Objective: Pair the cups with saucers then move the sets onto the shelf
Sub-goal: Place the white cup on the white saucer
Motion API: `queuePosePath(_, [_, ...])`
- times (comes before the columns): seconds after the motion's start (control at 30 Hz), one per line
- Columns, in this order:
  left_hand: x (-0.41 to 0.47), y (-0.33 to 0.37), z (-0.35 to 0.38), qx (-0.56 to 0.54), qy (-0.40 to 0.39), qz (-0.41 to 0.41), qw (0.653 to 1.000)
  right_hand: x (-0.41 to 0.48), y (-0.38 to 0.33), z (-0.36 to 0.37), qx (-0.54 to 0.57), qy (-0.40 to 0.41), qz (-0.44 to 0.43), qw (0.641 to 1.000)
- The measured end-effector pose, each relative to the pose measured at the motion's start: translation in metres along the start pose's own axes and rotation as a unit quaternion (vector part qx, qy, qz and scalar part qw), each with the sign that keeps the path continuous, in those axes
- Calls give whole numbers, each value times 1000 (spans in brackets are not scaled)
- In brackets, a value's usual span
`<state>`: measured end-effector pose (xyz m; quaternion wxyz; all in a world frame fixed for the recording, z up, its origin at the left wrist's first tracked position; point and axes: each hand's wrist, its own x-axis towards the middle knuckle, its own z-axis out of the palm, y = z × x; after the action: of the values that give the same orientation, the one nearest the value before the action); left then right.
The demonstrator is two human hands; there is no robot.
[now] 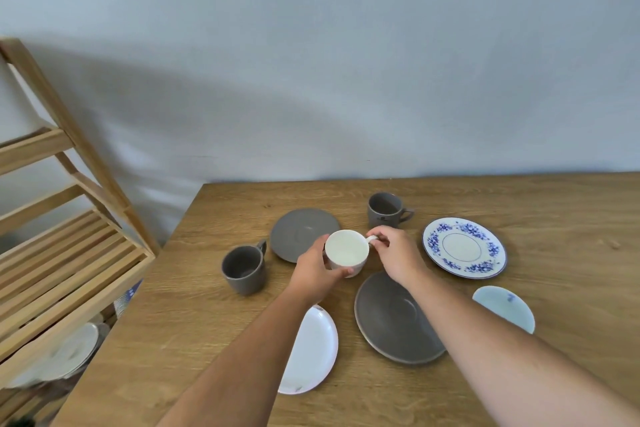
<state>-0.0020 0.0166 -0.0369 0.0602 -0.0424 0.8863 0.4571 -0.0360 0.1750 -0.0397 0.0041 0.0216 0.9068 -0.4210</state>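
A white cup [346, 249] is held over the middle of the wooden table [194, 329]. My left hand [317, 270] wraps its side and my right hand [394, 251] pinches its handle. A grey saucer [298, 232] lies just behind it, and a larger grey saucer [391, 322] lies under my right forearm. One grey cup [244, 269] stands at the left, another grey cup [386, 210] at the back. A blue-flowered saucer [464, 248] is at the right, a white saucer [315, 354] near the front, a pale blue saucer [502, 307] at the front right.
A slatted wooden shelf [65, 253] stands left of the table, against the pale wall. On its lower level lie white plates [69, 354] and some blue-patterned crockery [128, 295]. The table's left edge runs close to the shelf.
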Motion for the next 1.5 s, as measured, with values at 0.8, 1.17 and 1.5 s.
queuePosePath(0.8, [-111,-81,-81,-168,-102,-9,981,-132,-24,41,133,-90,-40,986])
queuePosePath(1.17, [-115,-90,-76,-186,-107,-23,976,-136,-18,49,124,-106,-32,986])
queuePosePath(1.5, [-108,-95,-109,-188,-4,-43,981,-94,-52,36,38,-49,-121,991])
